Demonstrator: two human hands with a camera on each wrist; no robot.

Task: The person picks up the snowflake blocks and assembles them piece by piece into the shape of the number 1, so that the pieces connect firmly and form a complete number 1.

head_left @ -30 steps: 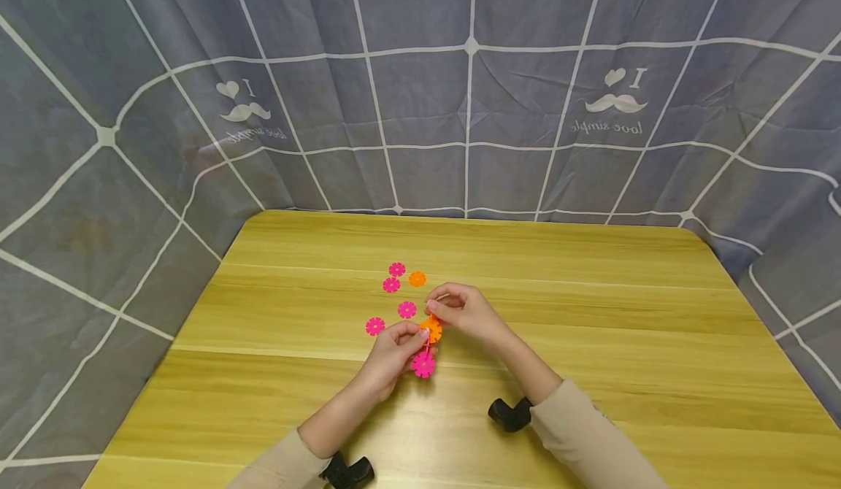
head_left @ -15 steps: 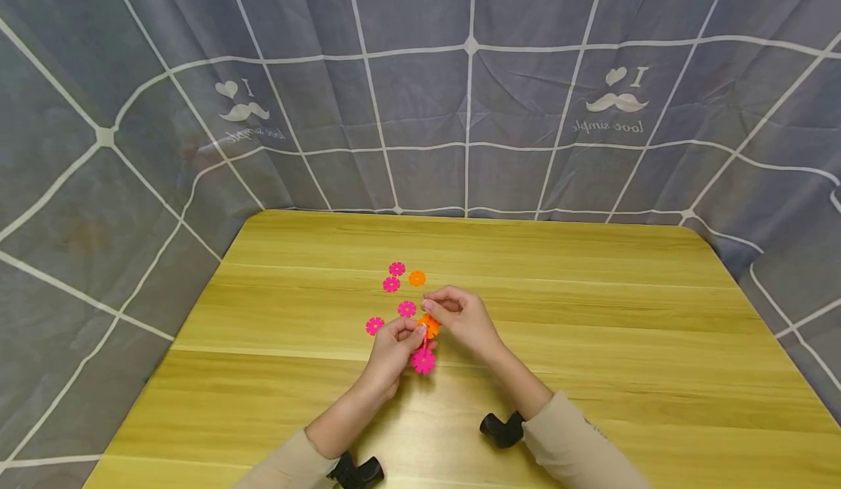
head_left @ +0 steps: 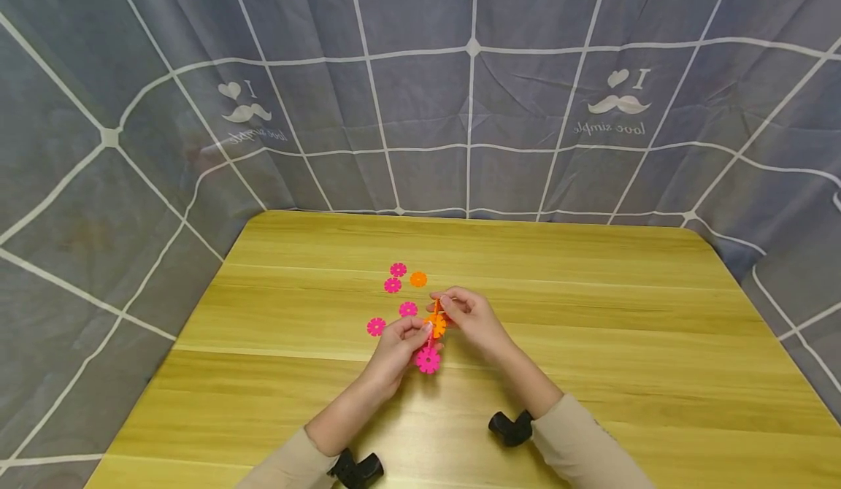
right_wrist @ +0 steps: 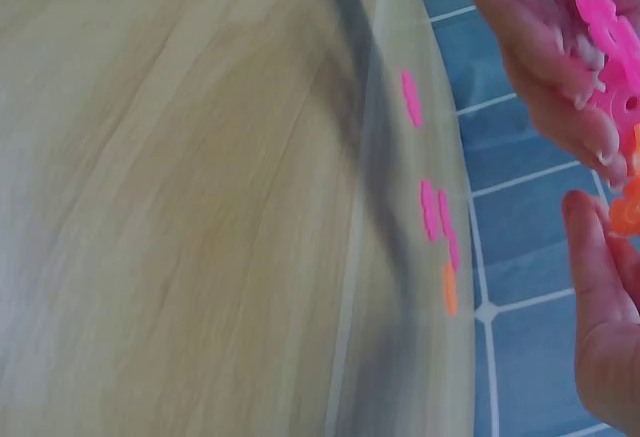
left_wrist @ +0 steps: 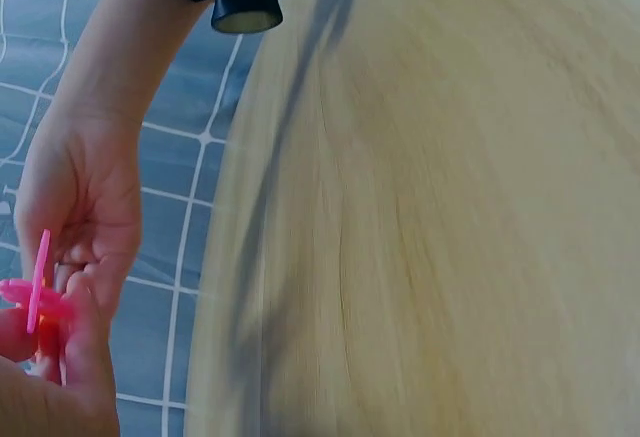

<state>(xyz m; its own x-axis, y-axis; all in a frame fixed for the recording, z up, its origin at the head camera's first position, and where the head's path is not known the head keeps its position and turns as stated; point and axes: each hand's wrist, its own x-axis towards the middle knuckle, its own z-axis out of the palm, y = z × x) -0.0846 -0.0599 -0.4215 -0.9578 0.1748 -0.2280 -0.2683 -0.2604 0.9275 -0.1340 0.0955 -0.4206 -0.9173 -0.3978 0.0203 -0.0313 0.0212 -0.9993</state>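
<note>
In the head view my left hand pinches a joined cluster of notched discs: a pink disc hangs lowest and an orange disc sits above it. The fingers of my right hand pinch an upright orange disc at the top, touching the orange one below. The left wrist view shows a pink disc edge-on near the fingertips. Pink discs and orange pieces lie between both hands in the right wrist view. How the slots fit together cannot be told.
Left of and behind the hands, several pink discs and one orange disc lie flat on the wooden table. A grey gridded curtain stands behind it. Black wrist devices sit at both wrists.
The upright orange disc at my right fingertips shows more clearly now. Both hands and the held cluster have shifted slightly to the right since half a second ago.
</note>
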